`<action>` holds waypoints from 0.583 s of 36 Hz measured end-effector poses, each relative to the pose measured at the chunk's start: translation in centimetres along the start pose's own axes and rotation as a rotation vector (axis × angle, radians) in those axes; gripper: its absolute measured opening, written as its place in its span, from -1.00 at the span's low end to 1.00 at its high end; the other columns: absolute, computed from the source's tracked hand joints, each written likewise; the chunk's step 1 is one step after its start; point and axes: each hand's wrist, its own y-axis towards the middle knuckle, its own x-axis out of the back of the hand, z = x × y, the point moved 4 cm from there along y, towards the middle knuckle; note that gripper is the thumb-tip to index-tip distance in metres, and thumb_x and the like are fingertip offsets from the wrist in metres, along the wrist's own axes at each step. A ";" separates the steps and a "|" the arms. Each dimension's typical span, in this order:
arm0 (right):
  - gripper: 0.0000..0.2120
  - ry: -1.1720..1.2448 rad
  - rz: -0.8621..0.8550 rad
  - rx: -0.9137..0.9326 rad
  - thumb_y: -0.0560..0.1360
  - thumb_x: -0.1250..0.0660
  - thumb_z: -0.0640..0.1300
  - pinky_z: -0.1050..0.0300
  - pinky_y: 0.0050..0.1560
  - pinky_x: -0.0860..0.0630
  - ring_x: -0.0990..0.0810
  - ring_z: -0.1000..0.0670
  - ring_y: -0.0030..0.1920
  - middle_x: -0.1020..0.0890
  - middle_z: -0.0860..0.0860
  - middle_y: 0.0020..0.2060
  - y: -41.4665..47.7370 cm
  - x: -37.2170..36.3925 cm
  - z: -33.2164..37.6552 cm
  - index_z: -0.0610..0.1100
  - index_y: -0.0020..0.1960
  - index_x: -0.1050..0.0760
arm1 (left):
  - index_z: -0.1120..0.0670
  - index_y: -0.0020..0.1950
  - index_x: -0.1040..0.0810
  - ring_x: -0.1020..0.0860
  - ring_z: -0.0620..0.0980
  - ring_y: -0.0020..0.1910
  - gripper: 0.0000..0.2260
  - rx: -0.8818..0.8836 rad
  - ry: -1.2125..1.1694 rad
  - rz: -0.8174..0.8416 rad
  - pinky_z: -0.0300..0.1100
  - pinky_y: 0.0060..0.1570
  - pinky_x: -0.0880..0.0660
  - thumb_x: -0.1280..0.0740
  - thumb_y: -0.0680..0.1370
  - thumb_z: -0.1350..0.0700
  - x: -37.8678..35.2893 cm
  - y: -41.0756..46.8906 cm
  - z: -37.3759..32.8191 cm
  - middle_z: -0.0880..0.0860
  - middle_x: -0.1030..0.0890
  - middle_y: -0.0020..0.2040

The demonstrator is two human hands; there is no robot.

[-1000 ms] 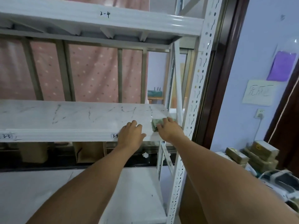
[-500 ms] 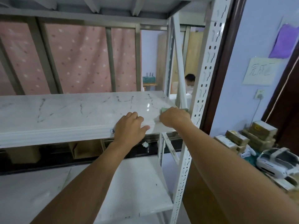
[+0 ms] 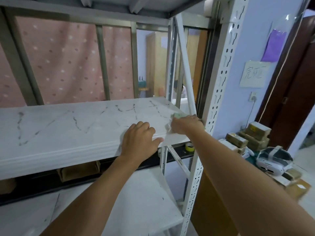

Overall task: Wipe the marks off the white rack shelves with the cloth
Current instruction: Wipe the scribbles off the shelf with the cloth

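Head view, one frame. White rack: middle shelf (image 3: 68,130) runs 9 to 3 o'clock across centre, top surface carries grey-black scribble marks (image 3: 76,123) spread over most of its width, densest from 9 to 1 o'clock of the hands. Right hand (image 3: 185,124) sits at the shelf's right end, about 3 o'clock of frame centre, palm down, fingers curled and pressed onto a cloth (image 3: 177,115); only a pale green edge shows past the knuckles at 11 o'clock of the hand, plus a whitish fold at its 8 o'clock, rest hidden under the palm. Cloth lies flat on the shelf top, just beside the diagonal brace (image 3: 185,74) and the perforated upright (image 3: 219,92). Left hand (image 3: 139,142) rests at 8 o'clock of the right hand, near it but apart, palm on the shelf's front lip, fingers loosely together and bent over the edge, thumb out toward 3 o'clock, holding nothing. Lower shelf (image 3: 136,201) at 6 o'clock, a few small dark specks on it. Yellow tape roll (image 3: 189,148) sits below the shelf's right end. Pink dotted curtain (image 3: 68,65) behind the rack at 11 o'clock. Cardboard boxes (image 3: 254,135) and white headset (image 3: 272,159) at 4 o'clock, on the floor side.
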 end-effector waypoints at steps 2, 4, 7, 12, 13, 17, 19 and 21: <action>-0.14 0.013 -0.007 -0.037 0.58 0.13 0.31 -0.21 0.47 -0.20 -0.05 -0.26 0.57 0.04 -0.24 0.60 0.1 -0.2 0.2 -0.33 0.60 0.15 | 0.12 -0.25 -0.71 -0.56 0.10 -0.28 -0.66 -0.010 -0.016 -0.025 -0.08 -0.23 -0.50 -0.46 0.40 -0.18 -0.1 -0.1 0.2 0.02 -0.58 -0.33; -0.16 0.031 -0.016 -0.047 0.59 0.12 0.29 -0.20 0.47 -0.20 -0.04 -0.25 0.58 0.04 -0.22 0.61 0.4 -0.3 0.5 -0.33 0.60 0.16 | 0.11 -0.25 -0.72 -0.55 0.10 -0.28 -0.65 -0.023 -0.022 -0.044 -0.06 -0.22 -0.52 -0.44 0.40 -0.18 -0.3 -0.1 0.3 0.02 -0.57 -0.33; -0.22 0.038 -0.063 0.014 0.61 0.18 0.25 -0.26 0.50 -0.10 -0.04 -0.28 0.58 0.00 -0.23 0.60 1.3 -0.4 0.8 -0.30 0.60 0.12 | 0.12 -0.22 -0.73 -0.55 0.11 -0.26 -0.65 -0.024 -0.045 -0.055 -0.06 -0.21 -0.53 -0.43 0.41 -0.18 -0.5 -0.1 0.6 0.03 -0.58 -0.31; -0.17 -0.044 -0.017 0.168 0.40 0.30 0.25 -0.40 0.41 -0.22 -0.17 -0.31 0.52 -0.16 -0.17 0.57 6.8 -1.9 0.5 -0.04 0.61 -0.01 | 0.12 -0.20 -0.73 -0.56 0.10 -0.23 -0.66 -0.007 -0.055 -0.060 -0.09 -0.20 -0.52 -0.47 0.40 -0.16 -0.7 -0.3 0.7 0.03 -0.58 -0.29; -0.17 -0.066 -0.013 0.176 0.40 0.30 0.25 -0.38 0.42 -0.20 -0.18 -0.29 0.52 -0.18 -0.16 0.57 8.0 -2.4 0.4 -0.02 0.61 -0.02 | 0.13 -0.20 -0.73 -0.56 0.10 -0.23 -0.67 0.001 -0.059 -0.064 -0.09 -0.21 -0.51 -0.49 0.40 -0.16 -0.8 -0.2 0.7 0.03 -0.58 -0.29; -0.19 -0.034 -0.015 0.234 0.47 0.28 0.32 -0.37 0.50 -0.04 -0.02 -0.22 0.59 -0.02 -0.12 0.62 6.9 -1.6 1.1 -0.05 0.63 0.08 | 0.14 -0.21 -0.73 -0.56 0.10 -0.24 -0.66 0.030 -0.065 -0.085 -0.11 -0.24 -0.51 -0.47 0.38 -0.15 -0.6 -0.4 0.4 0.03 -0.57 -0.30; -0.17 -0.011 0.009 0.281 0.45 0.33 0.39 -0.45 0.47 0.05 0.04 -0.22 0.60 0.05 -0.10 0.62 7.5 -1.6 1.2 0.02 0.63 0.10 | 0.14 -0.20 -0.74 -0.56 0.10 -0.24 -0.67 0.049 -0.069 -0.088 -0.12 -0.23 -0.50 -0.48 0.38 -0.14 -0.4 -0.5 0.2 0.02 -0.58 -0.30; 0.00 0.008 0.036 0.321 0.29 0.47 0.56 -0.48 0.46 0.08 0.06 -0.22 0.60 0.06 -0.11 0.62 10.5 -2.5 1.1 0.12 0.61 0.10 | 0.14 -0.18 -0.75 -0.56 0.09 -0.23 -0.70 0.064 -0.074 -0.080 -0.14 -0.22 -0.49 -0.56 0.38 -0.10 -0.2 -0.5 0.1 0.02 -0.59 -0.29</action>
